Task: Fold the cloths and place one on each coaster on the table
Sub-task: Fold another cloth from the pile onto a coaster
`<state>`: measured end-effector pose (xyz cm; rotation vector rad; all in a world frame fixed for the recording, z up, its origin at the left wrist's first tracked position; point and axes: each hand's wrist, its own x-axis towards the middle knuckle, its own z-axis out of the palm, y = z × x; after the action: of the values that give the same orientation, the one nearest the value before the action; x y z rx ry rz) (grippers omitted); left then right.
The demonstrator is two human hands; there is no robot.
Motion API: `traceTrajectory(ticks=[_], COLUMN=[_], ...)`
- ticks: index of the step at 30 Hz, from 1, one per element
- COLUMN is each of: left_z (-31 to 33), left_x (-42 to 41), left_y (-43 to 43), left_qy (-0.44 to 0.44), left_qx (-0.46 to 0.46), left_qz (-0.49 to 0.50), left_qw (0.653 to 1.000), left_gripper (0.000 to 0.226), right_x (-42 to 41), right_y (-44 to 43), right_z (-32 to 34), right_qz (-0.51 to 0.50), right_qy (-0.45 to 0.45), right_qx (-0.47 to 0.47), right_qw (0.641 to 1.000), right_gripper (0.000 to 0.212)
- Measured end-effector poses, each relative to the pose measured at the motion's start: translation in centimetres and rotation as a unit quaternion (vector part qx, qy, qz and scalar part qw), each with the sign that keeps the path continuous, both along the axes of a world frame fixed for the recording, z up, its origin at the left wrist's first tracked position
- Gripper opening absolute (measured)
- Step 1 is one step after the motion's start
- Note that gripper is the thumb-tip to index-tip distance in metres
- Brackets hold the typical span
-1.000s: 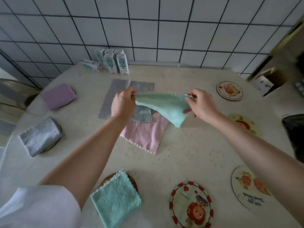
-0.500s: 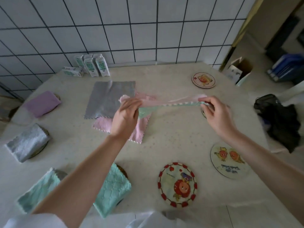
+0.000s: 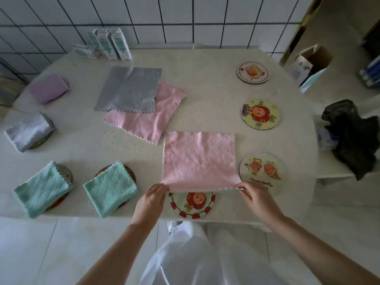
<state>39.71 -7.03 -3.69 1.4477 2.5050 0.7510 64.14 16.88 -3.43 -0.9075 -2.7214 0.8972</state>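
Your left hand (image 3: 151, 199) and right hand (image 3: 254, 197) each pinch one near corner of the pink cloth (image 3: 199, 159). The fingers are curled onto the hem, and the edge is pulled straight between them.

The cloth is open, one layer, spread away from you on the table (image 3: 205, 58). Its near edge is lifted over the red-bordered coaster (image 3: 192, 204), which shows partly beneath it at the table's front edge. Just beside its right side is the two-figure coaster (image 3: 262, 169), bare.

Farther right and back are two more bare coasters: the yellow coaster (image 3: 259, 114), and beyond it the far coaster (image 3: 252, 72).

Table centre — a grey cloth (image 3: 128, 89) lies flat and unfolded, overlapping a second pink cloth (image 3: 148, 122) beneath it. That cloth's near corner sits close to the one you hold.

On your left, four folded cloths each sit on a coaster:
- near teal cloth (image 3: 110, 190)
- outer teal cloth (image 3: 41, 191)
- folded grey cloth (image 3: 28, 131)
- purple cloth (image 3: 48, 88), farthest back

Against the tiled wall stand small cartons (image 3: 111, 45), one of them lying on its side. Off the table to the right are an open cardboard box (image 3: 308, 64) and a crumpled black bag (image 3: 353, 134).
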Motion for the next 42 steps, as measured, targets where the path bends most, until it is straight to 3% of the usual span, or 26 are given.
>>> traceTrajectory(ticks=[10, 16, 20, 25, 30, 35, 42], left_z=[-0.3, 0.6, 2.5, 1.7, -0.2, -1.0, -2.3], left_x=[3.0, 0.2, -2.6, -6.3, -9.0, -10.7, -12.1], left_y=[-1.4, -0.5, 3.2, 7.1, 11.1, 13.7, 14.4], left_qy=[-0.025, -0.081, -0.279, -0.411, -0.440, -0.441, -0.448], left_qx=[-0.014, -0.068, -0.054, 0.019, 0.027, 0.025, -0.003], left_qz=[0.053, 0.097, 0.225, 0.304, 0.353, 0.368, 0.377], left_qw=[0.998, 0.990, 0.932, 0.859, 0.825, 0.818, 0.811], left_gripper=[0.029, 0.027, 0.021, 0.015, 0.012, 0.012, 0.014], right_x=[3.6, 2.2, -0.6, -4.8, -7.7, -9.3, -10.6], right_y=[-0.3, 1.4, 3.3, 6.8, 9.7, 11.4, 12.2], right_z=[-0.5, -0.3, 0.4, -0.2, -1.4, -2.4, -2.9], right_qz=[0.066, 0.028, -0.085, -0.224, -0.307, -0.347, -0.375], right_qy=[-0.025, -0.021, 0.010, 0.029, 0.020, 0.021, 0.008], right_qx=[-0.014, -0.054, -0.141, -0.221, -0.280, -0.335, -0.348], right_qw=[0.997, 0.998, 0.986, 0.949, 0.909, 0.875, 0.859], right_gripper=[0.013, 0.015, 0.014, 0.010, 0.019, 0.022, 0.021])
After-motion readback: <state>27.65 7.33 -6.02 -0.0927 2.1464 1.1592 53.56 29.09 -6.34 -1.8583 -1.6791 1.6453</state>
